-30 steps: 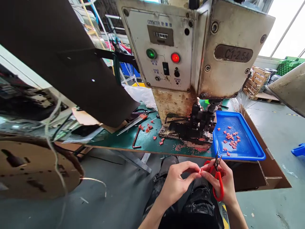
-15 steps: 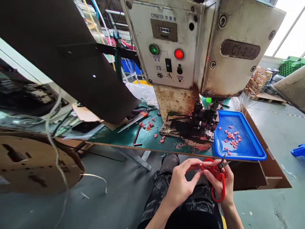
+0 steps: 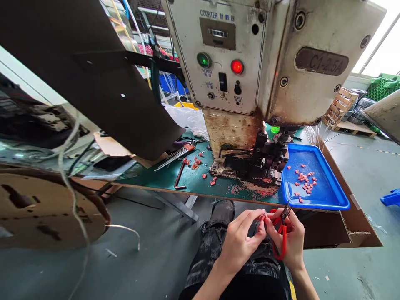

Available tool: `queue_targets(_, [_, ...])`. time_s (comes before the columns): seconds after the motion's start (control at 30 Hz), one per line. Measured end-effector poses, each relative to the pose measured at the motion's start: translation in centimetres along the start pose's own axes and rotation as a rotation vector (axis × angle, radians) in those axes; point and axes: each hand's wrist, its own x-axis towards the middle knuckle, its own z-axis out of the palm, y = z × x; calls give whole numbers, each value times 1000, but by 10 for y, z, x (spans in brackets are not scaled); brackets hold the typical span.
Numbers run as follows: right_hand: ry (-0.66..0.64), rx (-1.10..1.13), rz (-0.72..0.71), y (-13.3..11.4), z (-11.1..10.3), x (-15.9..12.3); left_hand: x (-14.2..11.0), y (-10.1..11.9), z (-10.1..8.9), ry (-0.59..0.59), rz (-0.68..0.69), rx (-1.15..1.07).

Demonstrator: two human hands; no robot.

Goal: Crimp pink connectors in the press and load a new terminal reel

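- Likely step: finger-working small red piece [image 3: 265, 217], off tabletop's [image 3: 195, 180] front edge
- Left grip [image 3: 240, 241] pinches piece; right grip [image 3: 292, 238] holds red-handled scissors [image 3: 284, 235]
- Next likely needs steady pinch

Small red piece [image 3: 264, 216] mostly hidden between the left hand [image 3: 239, 241] and right hand [image 3: 294, 239], red-handled snips [image 3: 284, 241] partly covered by the latter, press machine [image 3: 229, 127] cut off by the top edge, its number readout [image 3: 218, 32] too small to read, cardboard reel [image 3: 46, 208] cropped at left.
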Motion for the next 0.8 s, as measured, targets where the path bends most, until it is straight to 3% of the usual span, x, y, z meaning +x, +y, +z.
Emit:
queue_targets(0.2, [72,35,11,8,5,-2,5,-6,2,-40,-268,-217])
queue_targets(0.4, [50,-154,-199,14,-4,-2,7,-4,-3,-158,-447,-394])
queue_targets(0.6, [13,-345,-418,-3,-9,2,5,6,-5,-183,-456,-328])
queue_targets(0.8, [-51,-378,-511,-12,-9,5,5,10,-8,-165,-400,-195])
